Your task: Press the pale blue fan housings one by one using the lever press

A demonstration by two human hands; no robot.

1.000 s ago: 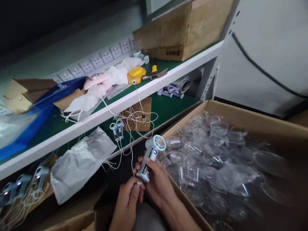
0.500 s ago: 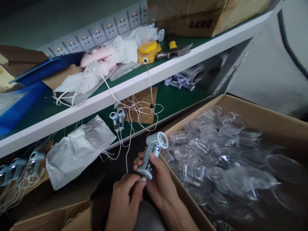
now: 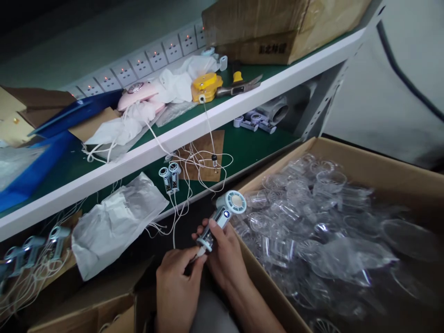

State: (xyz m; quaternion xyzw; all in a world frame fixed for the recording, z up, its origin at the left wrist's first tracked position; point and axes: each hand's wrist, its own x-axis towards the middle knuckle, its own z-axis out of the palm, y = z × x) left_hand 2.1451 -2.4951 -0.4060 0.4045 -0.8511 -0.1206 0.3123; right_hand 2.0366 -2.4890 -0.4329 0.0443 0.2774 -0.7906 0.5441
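Observation:
A light-blue handheld fan (image 3: 222,215) with a round ring head is tilted up to the right in my right hand (image 3: 227,256), whose fingers and thumb wrap its handle. A small display on the fan is lit. At the base of the handle, my left hand (image 3: 178,284) pinches the white plug of a cable (image 3: 200,252) between thumb and fingertips. The plug touches the base; how deep it sits I cannot tell. Two similar fans (image 3: 169,177) lie on the lower shelf with white cables at their ends.
An open carton (image 3: 378,166) of clear plastic parts stands at right. Above the lower shelf runs a white shelf beam (image 3: 135,150). Tangled cables, a white bag (image 3: 116,226) and more blue fans (image 3: 57,240) are at left. A hammer (image 3: 239,87) lies on the upper shelf.
The fan has turned so its ring head faces me more, and its display shows more plainly. My left hand stays at the base with the plug. The camera view has shifted slightly.

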